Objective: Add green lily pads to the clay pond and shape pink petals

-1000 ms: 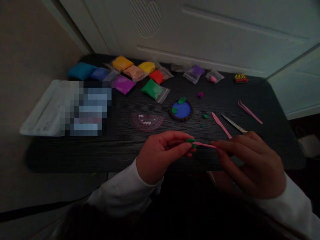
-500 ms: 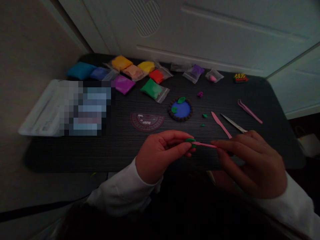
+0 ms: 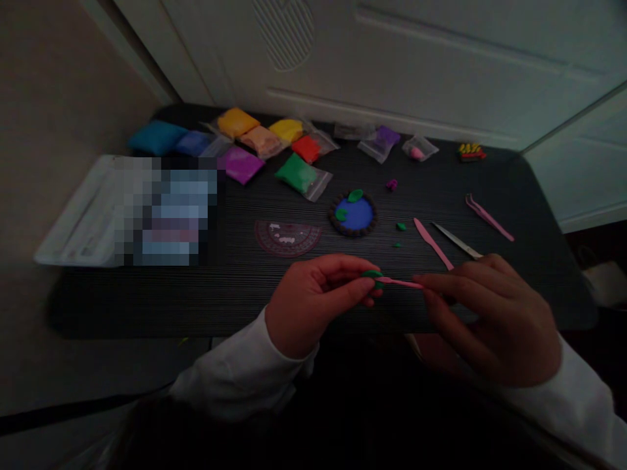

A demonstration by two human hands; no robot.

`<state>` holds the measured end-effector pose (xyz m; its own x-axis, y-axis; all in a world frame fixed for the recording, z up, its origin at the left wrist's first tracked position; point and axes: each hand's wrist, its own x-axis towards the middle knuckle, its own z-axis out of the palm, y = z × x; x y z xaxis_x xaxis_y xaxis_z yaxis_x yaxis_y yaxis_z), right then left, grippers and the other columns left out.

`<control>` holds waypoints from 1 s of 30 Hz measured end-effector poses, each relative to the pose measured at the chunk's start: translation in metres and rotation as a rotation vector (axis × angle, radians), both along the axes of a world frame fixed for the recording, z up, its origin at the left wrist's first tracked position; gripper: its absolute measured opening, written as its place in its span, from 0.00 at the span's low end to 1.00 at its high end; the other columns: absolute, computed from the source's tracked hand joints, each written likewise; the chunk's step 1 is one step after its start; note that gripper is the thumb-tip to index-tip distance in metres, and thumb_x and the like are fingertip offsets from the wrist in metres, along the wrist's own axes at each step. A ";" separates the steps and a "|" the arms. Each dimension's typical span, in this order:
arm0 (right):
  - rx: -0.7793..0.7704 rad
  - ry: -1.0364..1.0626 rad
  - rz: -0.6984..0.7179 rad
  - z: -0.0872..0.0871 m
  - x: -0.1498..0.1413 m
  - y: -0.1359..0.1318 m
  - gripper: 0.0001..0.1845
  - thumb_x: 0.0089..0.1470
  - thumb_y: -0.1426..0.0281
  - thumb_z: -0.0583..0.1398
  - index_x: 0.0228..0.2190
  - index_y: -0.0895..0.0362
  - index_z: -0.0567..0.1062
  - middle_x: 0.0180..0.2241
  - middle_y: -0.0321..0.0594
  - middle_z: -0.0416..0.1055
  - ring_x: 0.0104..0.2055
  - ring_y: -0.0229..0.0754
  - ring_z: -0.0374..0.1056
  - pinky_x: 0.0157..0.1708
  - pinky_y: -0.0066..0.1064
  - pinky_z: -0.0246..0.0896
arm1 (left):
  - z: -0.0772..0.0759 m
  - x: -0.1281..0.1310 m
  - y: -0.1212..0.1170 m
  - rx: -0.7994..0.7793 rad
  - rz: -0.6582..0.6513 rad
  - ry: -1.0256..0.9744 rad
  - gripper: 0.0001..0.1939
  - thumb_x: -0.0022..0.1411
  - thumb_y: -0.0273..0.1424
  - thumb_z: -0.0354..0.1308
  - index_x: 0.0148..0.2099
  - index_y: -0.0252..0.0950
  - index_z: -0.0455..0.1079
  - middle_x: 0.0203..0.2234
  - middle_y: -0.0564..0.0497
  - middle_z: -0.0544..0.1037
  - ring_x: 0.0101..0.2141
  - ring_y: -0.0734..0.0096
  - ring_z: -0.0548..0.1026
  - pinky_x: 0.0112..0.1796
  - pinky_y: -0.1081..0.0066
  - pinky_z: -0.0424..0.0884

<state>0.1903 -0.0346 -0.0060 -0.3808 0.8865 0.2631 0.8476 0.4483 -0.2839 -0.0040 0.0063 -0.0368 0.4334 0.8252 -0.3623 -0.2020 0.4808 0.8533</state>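
Observation:
Between the thumb and fingers of my left hand [image 3: 318, 300] is a small flat piece of green clay [image 3: 374, 275]. My right hand [image 3: 494, 316] pinches a thin pink modelling tool [image 3: 401, 283], whose flattened tip lies against the green clay. Beyond my hands sits a round clay pond [image 3: 356, 215], blue inside a dark beaded rim, with two green leaf shapes on it. Two green clay scraps [image 3: 401, 226] lie to its right. A pink plastic knife [image 3: 434, 243] and scissors [image 3: 455, 239] are just past my right hand, which hides their near ends.
A clear protractor [image 3: 288, 237] lies left of the pond. Bagged clay, including a green packet [image 3: 296, 173], lines the back of the dark table [image 3: 206, 307]. Pink tweezers [image 3: 490, 218] are at right, a purple clay bit [image 3: 392, 185] behind the pond, a white tray [image 3: 83, 215] at left.
Both hands keep almost the same place and grip. The tool tip still touches the green clay; the view has shifted very slightly.

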 end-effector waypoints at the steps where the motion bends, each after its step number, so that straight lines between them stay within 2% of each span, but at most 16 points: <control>1: 0.000 0.000 -0.004 0.000 0.000 0.000 0.10 0.45 0.72 0.57 0.34 0.55 0.72 0.23 0.37 0.69 0.24 0.38 0.61 0.27 0.34 0.52 | 0.000 0.000 0.000 0.002 0.000 -0.003 0.06 0.47 0.25 0.60 0.32 0.35 0.73 0.23 0.53 0.78 0.23 0.77 0.73 0.27 0.78 0.69; 11: 0.013 -0.014 0.001 0.000 0.000 0.000 0.10 0.45 0.71 0.57 0.34 0.55 0.72 0.23 0.37 0.69 0.24 0.37 0.62 0.27 0.33 0.52 | 0.000 0.000 0.000 -0.018 -0.008 -0.018 0.06 0.47 0.25 0.60 0.32 0.35 0.73 0.23 0.52 0.78 0.23 0.77 0.73 0.27 0.77 0.68; 16: 0.026 0.009 -0.025 -0.001 0.004 -0.001 0.09 0.45 0.71 0.57 0.33 0.55 0.72 0.23 0.37 0.69 0.24 0.38 0.62 0.27 0.34 0.54 | -0.007 -0.001 0.002 -0.044 0.035 -0.036 0.07 0.46 0.25 0.61 0.32 0.34 0.73 0.24 0.52 0.77 0.24 0.78 0.72 0.28 0.77 0.67; 21: -0.011 0.101 -0.083 -0.005 0.006 -0.003 0.09 0.46 0.73 0.56 0.33 0.55 0.72 0.24 0.38 0.69 0.25 0.38 0.63 0.26 0.33 0.55 | -0.012 0.000 0.006 -0.159 0.170 -0.134 0.07 0.43 0.23 0.62 0.29 0.33 0.73 0.20 0.55 0.74 0.21 0.82 0.69 0.24 0.79 0.65; 30: -0.069 0.206 -0.135 -0.017 0.002 -0.006 0.09 0.48 0.72 0.55 0.34 0.55 0.71 0.23 0.36 0.68 0.26 0.37 0.63 0.26 0.31 0.57 | -0.012 0.002 0.005 -0.309 0.183 -0.219 0.08 0.41 0.21 0.63 0.29 0.32 0.72 0.22 0.53 0.75 0.22 0.80 0.71 0.26 0.78 0.69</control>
